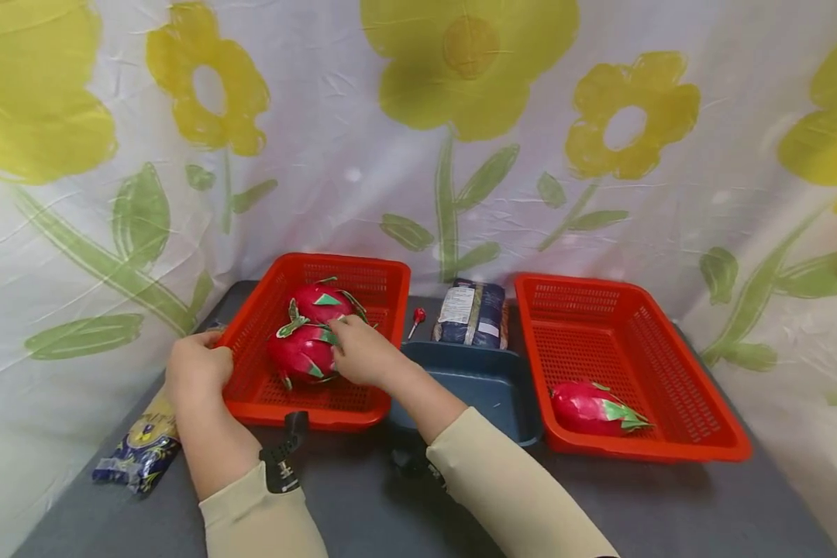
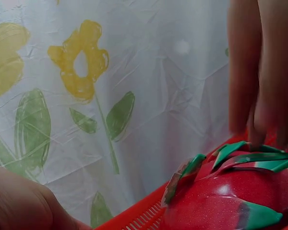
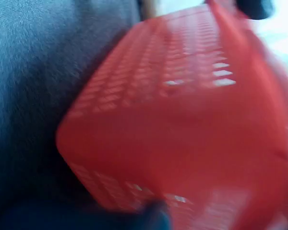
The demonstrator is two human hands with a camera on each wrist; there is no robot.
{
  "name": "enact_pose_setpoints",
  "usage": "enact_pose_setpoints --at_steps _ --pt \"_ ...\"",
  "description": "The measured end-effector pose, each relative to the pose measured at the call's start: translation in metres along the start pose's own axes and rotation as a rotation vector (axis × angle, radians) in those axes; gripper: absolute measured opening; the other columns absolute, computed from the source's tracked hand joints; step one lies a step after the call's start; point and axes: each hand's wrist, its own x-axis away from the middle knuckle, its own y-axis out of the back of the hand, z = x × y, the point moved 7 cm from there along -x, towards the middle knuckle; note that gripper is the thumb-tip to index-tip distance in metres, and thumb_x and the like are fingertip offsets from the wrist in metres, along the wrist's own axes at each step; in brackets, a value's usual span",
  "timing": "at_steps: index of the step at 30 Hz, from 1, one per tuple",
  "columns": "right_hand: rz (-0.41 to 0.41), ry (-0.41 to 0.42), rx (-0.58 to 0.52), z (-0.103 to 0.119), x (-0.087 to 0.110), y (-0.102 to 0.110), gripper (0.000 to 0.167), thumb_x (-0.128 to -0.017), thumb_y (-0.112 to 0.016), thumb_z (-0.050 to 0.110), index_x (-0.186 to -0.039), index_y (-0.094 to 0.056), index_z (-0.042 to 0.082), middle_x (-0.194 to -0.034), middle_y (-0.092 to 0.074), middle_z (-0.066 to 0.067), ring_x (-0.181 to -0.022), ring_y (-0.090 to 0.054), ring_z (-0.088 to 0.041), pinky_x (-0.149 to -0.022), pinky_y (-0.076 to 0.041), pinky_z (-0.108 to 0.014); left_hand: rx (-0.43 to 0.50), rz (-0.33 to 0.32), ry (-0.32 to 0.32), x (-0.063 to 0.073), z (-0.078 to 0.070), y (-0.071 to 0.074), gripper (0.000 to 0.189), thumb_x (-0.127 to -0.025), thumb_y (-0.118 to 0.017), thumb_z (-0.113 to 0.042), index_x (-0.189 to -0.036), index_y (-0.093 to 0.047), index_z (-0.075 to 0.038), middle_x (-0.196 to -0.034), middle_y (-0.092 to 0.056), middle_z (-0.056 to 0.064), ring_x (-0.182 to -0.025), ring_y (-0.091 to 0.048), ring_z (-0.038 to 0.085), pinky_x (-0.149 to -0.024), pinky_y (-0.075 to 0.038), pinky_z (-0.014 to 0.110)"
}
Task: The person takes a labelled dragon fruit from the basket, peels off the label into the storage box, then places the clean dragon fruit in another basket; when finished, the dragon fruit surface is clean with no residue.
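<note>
My left hand (image 1: 198,364) grips the left rim of a red plastic basket (image 1: 377,271); in the left wrist view part of that hand (image 2: 24,201) lies beside the rim. Two pink dragon fruits with green-tipped scales lie in this basket, a nearer one (image 1: 300,353) and a farther one (image 1: 318,302). My right hand (image 1: 363,353) is over the basket at the right side of the dragon fruits. The left wrist view shows its fingers (image 2: 242,72) pointing straight down at the scales of a dragon fruit (image 2: 225,196). The right wrist view is blurred and shows the basket's outer wall (image 3: 173,139).
A second red basket (image 1: 697,372) at right holds one dragon fruit (image 1: 593,409). Between the baskets sits a dark blue tray (image 1: 488,387), with a dark package (image 1: 470,314) and a red lollipop (image 1: 418,316) behind it. A blue and yellow packet (image 1: 142,446) lies at left. A flowered curtain (image 1: 363,170) hangs behind.
</note>
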Motion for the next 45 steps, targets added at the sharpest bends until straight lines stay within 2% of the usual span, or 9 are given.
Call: enact_pose_setpoints --at_steps 4,10,16,19,22,25,34,40,45 --pt "-0.038 -0.036 0.142 0.001 -0.01 -0.014 0.049 -0.101 -0.063 0.02 -0.148 -0.054 0.005 -0.142 -0.054 -0.012 -0.128 -0.056 -0.019 -0.104 -0.048 -0.029 -0.003 0.001 0.006 0.0 -0.004 -0.002 0.057 -0.093 -0.042 -0.011 -0.149 -0.05 -0.001 -0.142 -0.051 0.032 -0.118 -0.051 0.048 -0.096 -0.043 0.059" --pt "-0.139 -0.062 0.302 0.006 -0.015 -0.015 0.019 -0.095 -0.074 0.029 -0.106 -0.077 0.014 -0.099 -0.07 0.0 -0.096 -0.064 -0.013 -0.08 -0.054 -0.025 0.004 -0.001 -0.01 -0.001 -0.008 -0.002 0.058 -0.093 -0.041 -0.01 -0.149 -0.051 -0.002 -0.142 -0.052 0.031 -0.117 -0.051 0.047 -0.095 -0.044 0.058" --pt "-0.212 -0.01 0.193 0.009 -0.011 -0.009 0.012 -0.095 -0.073 0.025 -0.089 -0.072 0.014 -0.083 -0.068 0.0 -0.084 -0.064 -0.014 -0.071 -0.053 -0.024 -0.018 -0.008 -0.019 0.0 -0.005 -0.001 0.057 -0.092 -0.042 -0.01 -0.147 -0.052 -0.001 -0.14 -0.053 0.031 -0.115 -0.052 0.047 -0.092 -0.044 0.056" --pt "-0.277 0.008 0.074 0.008 -0.003 -0.001 0.012 -0.095 -0.073 0.023 -0.1 -0.076 0.012 -0.093 -0.07 -0.002 -0.089 -0.065 -0.015 -0.078 -0.054 -0.024 -0.017 -0.011 -0.017 0.0 -0.003 -0.002 0.057 -0.092 -0.042 -0.01 -0.147 -0.052 -0.001 -0.139 -0.054 0.032 -0.114 -0.053 0.047 -0.092 -0.045 0.056" --pt "-0.343 0.037 -0.055 0.006 0.01 0.01 0.027 -0.096 -0.073 0.02 -0.121 -0.075 0.01 -0.107 -0.07 -0.004 -0.097 -0.064 -0.016 -0.085 -0.054 -0.025 -0.002 -0.013 -0.004 0.0 0.0 -0.002 0.057 -0.091 -0.044 -0.01 -0.147 -0.053 0.0 -0.137 -0.055 0.032 -0.113 -0.054 0.047 -0.092 -0.046 0.057" --pt "-0.402 0.064 -0.189 0.003 0.026 0.025 0.033 -0.097 -0.071 0.016 -0.129 -0.072 0.008 -0.108 -0.069 -0.004 -0.095 -0.062 -0.014 -0.083 -0.053 -0.022 0.003 -0.021 -0.006 0.001 0.003 -0.002 0.057 -0.091 -0.044 -0.01 -0.146 -0.054 0.0 -0.136 -0.055 0.032 -0.112 -0.054 0.047 -0.092 -0.046 0.057" --pt "-0.547 0.178 -0.525 0.005 0.093 0.078 0.03 -0.096 -0.07 0.006 -0.126 -0.073 0.006 -0.105 -0.067 -0.001 -0.095 -0.061 -0.013 -0.076 -0.057 -0.026 -0.004 -0.035 -0.03 0.0 0.0 0.001 0.057 -0.091 -0.043 -0.01 -0.146 -0.053 0.001 -0.138 -0.053 0.032 -0.11 -0.052 0.046 -0.091 -0.045 0.056" --pt "-0.566 0.155 -0.578 -0.015 0.159 0.098 0.032 -0.095 -0.071 0.003 -0.126 -0.073 0.008 -0.107 -0.067 0.001 -0.096 -0.063 -0.016 -0.076 -0.06 -0.032 0.007 -0.028 -0.016 0.0 0.0 -0.002 0.056 -0.092 -0.042 -0.01 -0.146 -0.053 0.001 -0.139 -0.053 0.032 -0.112 -0.05 0.046 -0.093 -0.043 0.056" --pt "-0.49 0.078 -0.557 -0.039 0.216 0.089 0.034 -0.092 -0.074 0.005 -0.125 -0.075 0.014 -0.106 -0.067 0.005 -0.095 -0.064 -0.018 -0.073 -0.061 -0.034 0.003 -0.016 -0.007 0.001 -0.001 -0.002 0.057 -0.093 -0.041 -0.011 -0.147 -0.051 0.002 -0.141 -0.052 0.032 -0.114 -0.05 0.046 -0.094 -0.042 0.057"
